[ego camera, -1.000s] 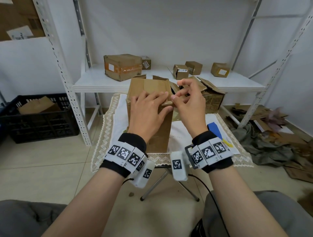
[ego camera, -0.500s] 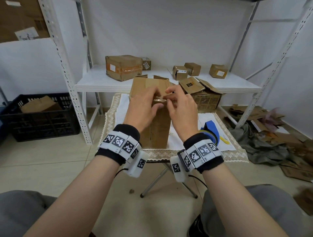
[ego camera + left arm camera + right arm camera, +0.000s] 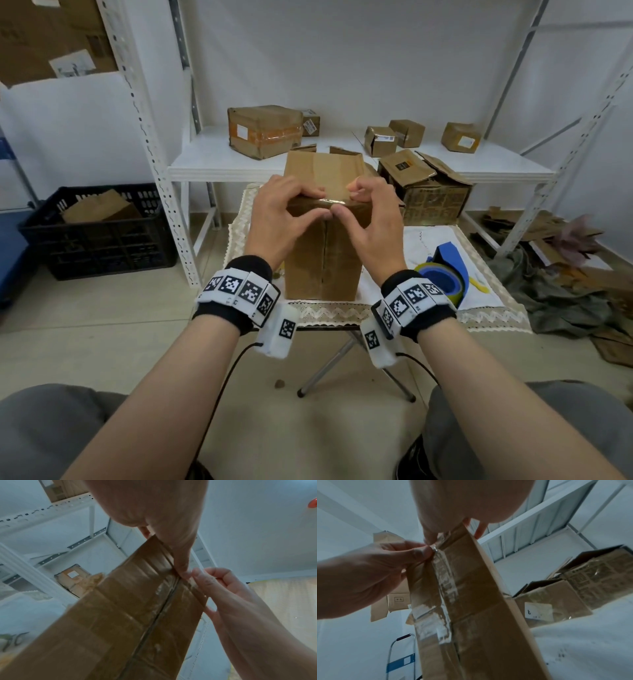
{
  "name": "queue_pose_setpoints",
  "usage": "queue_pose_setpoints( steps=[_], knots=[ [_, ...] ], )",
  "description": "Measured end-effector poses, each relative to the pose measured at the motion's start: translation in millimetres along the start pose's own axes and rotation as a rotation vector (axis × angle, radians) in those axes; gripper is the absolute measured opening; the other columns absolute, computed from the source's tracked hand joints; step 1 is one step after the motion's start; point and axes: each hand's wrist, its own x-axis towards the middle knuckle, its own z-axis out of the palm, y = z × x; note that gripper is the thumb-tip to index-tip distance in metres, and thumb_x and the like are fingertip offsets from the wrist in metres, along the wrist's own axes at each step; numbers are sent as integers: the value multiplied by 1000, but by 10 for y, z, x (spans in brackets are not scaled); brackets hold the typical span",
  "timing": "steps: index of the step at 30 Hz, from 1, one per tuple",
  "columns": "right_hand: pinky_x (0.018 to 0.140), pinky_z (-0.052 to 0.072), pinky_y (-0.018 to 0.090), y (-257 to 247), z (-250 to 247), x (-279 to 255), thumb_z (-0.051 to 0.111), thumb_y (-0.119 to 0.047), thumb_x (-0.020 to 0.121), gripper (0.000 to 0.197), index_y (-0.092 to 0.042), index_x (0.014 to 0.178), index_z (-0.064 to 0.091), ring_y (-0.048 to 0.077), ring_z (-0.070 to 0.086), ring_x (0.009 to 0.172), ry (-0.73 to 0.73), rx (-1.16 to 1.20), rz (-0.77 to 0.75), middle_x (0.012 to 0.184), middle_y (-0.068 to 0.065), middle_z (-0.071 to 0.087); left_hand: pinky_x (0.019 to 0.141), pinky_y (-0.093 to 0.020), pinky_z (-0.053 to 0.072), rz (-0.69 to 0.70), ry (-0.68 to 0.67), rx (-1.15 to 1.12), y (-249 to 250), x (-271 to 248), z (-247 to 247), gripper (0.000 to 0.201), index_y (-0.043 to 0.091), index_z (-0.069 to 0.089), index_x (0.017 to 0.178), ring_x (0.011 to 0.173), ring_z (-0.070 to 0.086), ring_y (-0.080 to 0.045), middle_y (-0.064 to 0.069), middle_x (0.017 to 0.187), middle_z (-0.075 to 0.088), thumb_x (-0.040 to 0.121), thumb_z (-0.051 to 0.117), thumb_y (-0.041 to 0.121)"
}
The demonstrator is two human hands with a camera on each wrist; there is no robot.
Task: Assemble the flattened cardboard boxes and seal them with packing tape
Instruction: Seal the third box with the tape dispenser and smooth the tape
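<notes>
A tall brown cardboard box point(image 3: 323, 260) stands upright on the small cloth-covered table point(image 3: 394, 311). A strip of clear tape point(image 3: 327, 202) shines over its top near edge and runs down the seam of the near face point(image 3: 443, 574). My left hand point(image 3: 303, 205) and right hand point(image 3: 349, 204) grip that edge side by side, with fingers curled over the top. Both thumbs meet on the seam just below it. In the left wrist view my left thumb point(image 3: 181, 562) presses the seam of the box point(image 3: 137, 608) beside the right hand point(image 3: 216, 584). A blue tape dispenser point(image 3: 442, 274) lies on the table to the right.
A white shelf point(image 3: 205, 164) behind the table carries several closed boxes. An opened, worn box point(image 3: 431, 195) sits at the table's far right. A black crate point(image 3: 96, 236) stands on the floor at left. Cardboard scraps and cloth point(image 3: 555, 281) litter the floor at right.
My right hand came down from above the box. Both hands slid from the top to its near edge, and the thumbs now press on the near face.
</notes>
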Motion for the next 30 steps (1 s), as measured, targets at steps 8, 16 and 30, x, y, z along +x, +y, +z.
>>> queue_pose_setpoints(
  steps=[8, 16, 30],
  knots=[
    [85, 45, 23, 5, 171, -54, 68, -10, 93, 23, -8, 110, 54, 14, 53, 95, 126, 25, 5, 105, 1, 54, 88, -20, 44, -33, 83, -87, -47, 5, 120, 15, 12, 75, 89, 98, 60, -15, 2, 99, 75, 81, 83, 21],
    [84, 51, 38, 28, 127, -80, 49, 3, 100, 10, 2, 108, 54, 24, 59, 92, 147, 130, 18, 101, 10, 59, 104, -47, 53, -128, 73, -280, -231, -83, -44, 20, 17, 73, 108, 127, 58, -13, 2, 128, 66, 89, 77, 16],
    [90, 50, 28, -108, 174, -85, 49, 10, 97, 11, 2, 105, 52, 21, 62, 98, 236, 216, 130, 100, 7, 59, 106, -29, 49, -196, 95, -461, -234, -135, -33, 9, 8, 69, 105, 130, 57, -14, -4, 128, 68, 99, 63, 11]
  ],
)
